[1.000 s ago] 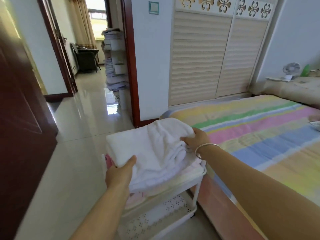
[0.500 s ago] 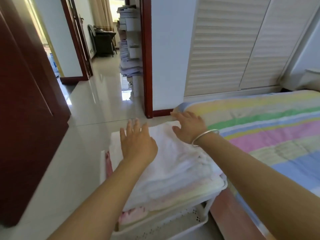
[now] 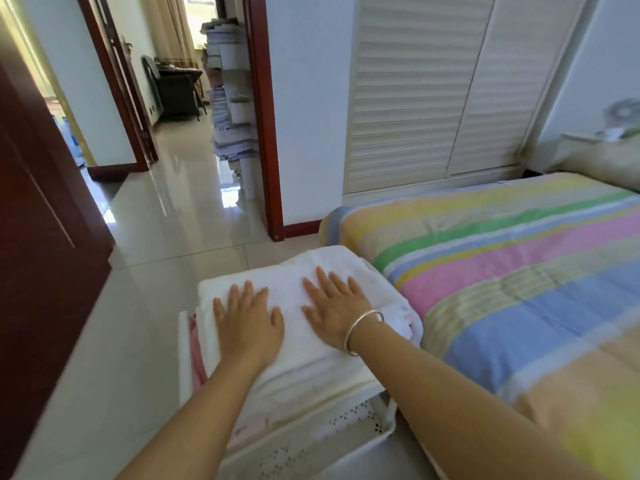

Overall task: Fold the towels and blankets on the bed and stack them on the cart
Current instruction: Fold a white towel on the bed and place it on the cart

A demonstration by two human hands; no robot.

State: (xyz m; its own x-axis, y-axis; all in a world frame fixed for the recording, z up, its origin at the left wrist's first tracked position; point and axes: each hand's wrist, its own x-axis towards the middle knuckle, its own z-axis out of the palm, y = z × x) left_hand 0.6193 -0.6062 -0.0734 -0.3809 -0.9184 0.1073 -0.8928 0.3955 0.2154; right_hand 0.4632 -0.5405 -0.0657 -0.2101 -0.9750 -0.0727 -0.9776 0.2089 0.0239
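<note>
Whereas they gripped its edges a second ago, left hand [image 3: 247, 323] and right hand [image 3: 337, 308] now press flat, fingers spread, on the white towel [image 3: 287, 282] topping the cart [image 3: 349, 434] stack; placement seems complete.

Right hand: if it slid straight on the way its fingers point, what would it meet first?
Right hand lies flat on the towel, so it would first run off the towel's far edge; past that, only floor shows, then probably the door frame. Depth is unclear.
</note>
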